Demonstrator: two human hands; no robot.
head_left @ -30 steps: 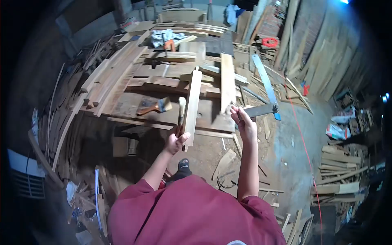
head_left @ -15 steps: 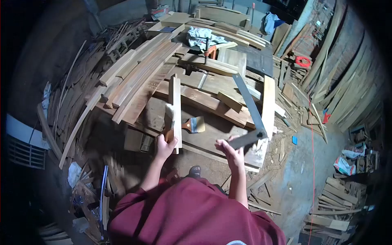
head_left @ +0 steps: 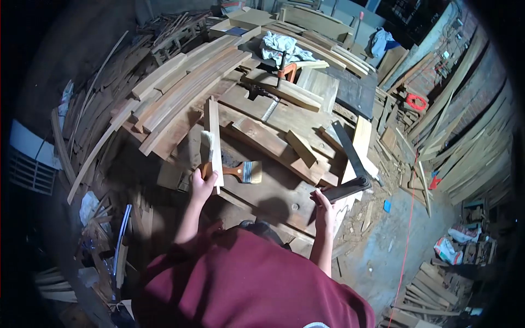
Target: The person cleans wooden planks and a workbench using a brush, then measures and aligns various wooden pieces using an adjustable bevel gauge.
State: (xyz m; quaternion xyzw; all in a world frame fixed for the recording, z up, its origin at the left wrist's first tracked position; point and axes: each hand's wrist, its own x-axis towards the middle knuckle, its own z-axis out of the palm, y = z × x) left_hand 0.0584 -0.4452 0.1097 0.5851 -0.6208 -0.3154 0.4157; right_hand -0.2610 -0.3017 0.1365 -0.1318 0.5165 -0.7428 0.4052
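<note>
At the far end of the surface [head_left: 279, 203], an open cardboard box [head_left: 251, 16] stands with its top spread, and a flat dark-blue piece [head_left: 236, 31] lies in it. On the floor [head_left: 377, 262] to the right, a white-and-red bag [head_left: 448, 252] rests near stacked offcuts [head_left: 432, 290]; what it holds cannot be made out.

The person's left hand [head_left: 203, 188] is closed around the near end of a pale wood strip [head_left: 215, 142] and the handle of a narrow brush [head_left: 206, 140], whose light bristles point away from the body alongside the strip. Both are raised at the left part of the near edge. Just beside the strip, a wide brush [head_left: 250, 171] shows its bristles toward the right.

The right hand [head_left: 325, 210] grips the near end of a bevel gauge [head_left: 344, 189] between thumb and fingers. The gauge's blade is angled out from the stock, in front of a light board [head_left: 358, 143] along the right edge; whether the two touch cannot be told.

Between the hands, a bare stretch reaches to the near edge. Farther in, a short block [head_left: 300, 148] lies across a dark beam [head_left: 262, 139], and an orange clamp [head_left: 288, 71] stands near a crumpled cloth [head_left: 281, 46]. Long planks [head_left: 191, 82] crowd the left edge, while past the scraps on the right the floor opens out.
</note>
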